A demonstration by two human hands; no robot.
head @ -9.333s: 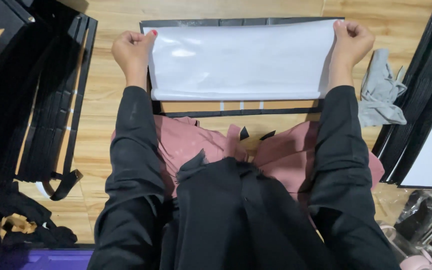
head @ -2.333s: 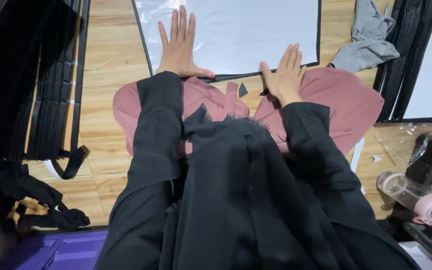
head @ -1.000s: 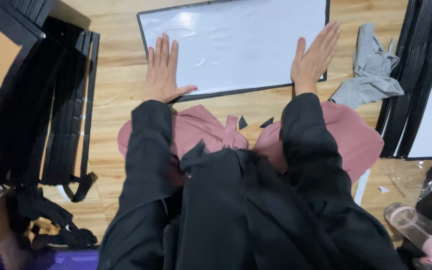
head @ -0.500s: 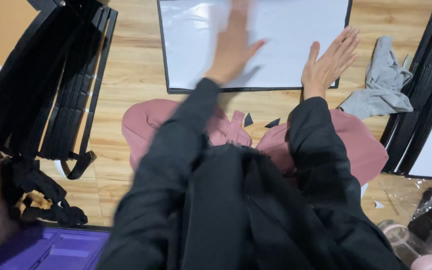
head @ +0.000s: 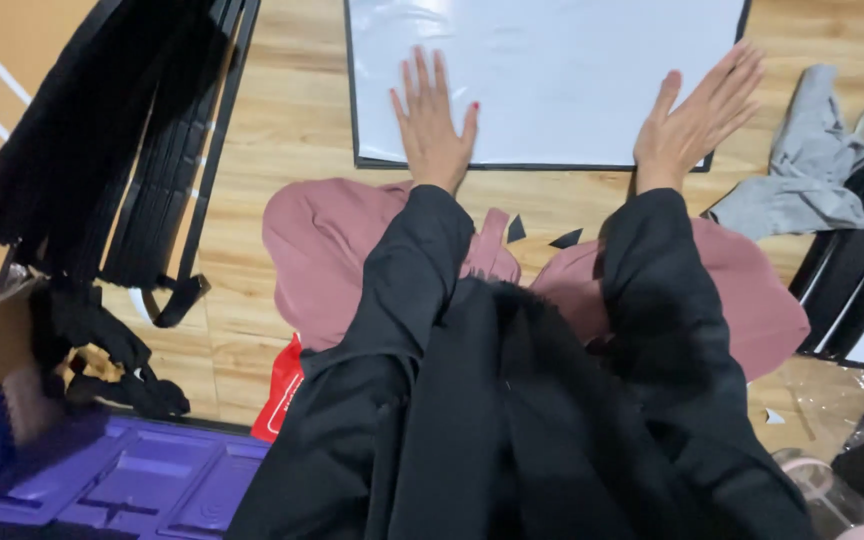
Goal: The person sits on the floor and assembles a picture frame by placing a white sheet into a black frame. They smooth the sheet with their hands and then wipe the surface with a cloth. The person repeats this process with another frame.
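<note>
I am looking down at my own arms, both in black sleeves, reaching forward over my lap, which is covered in dusty pink fabric. My left hand (head: 434,125) lies flat and open, fingers spread, palm down on the near edge of a large white panel (head: 552,60) with a thin black frame and a glossy, film-like surface that catches the light. My right hand (head: 697,120) is also open with the fingers stretched out and slightly fanned, pressing on the same panel near its lower right corner; neither hand grips anything. The panel lies flat on a light wooden floor (head: 292,120) directly ahead of my knees, its near edge just beyond them and its far part cut off by the top of the view. To my right, a crumpled grey cloth (head: 802,170) sits on the floor just beside the panel's corner. To my left, well apart from the panel, a stack of black frames (head: 122,150) leans at an angle. Nearer to me on the left are a purple moulded tray (head: 122,480) and a small red packet (head: 280,395) at my hip.
</note>
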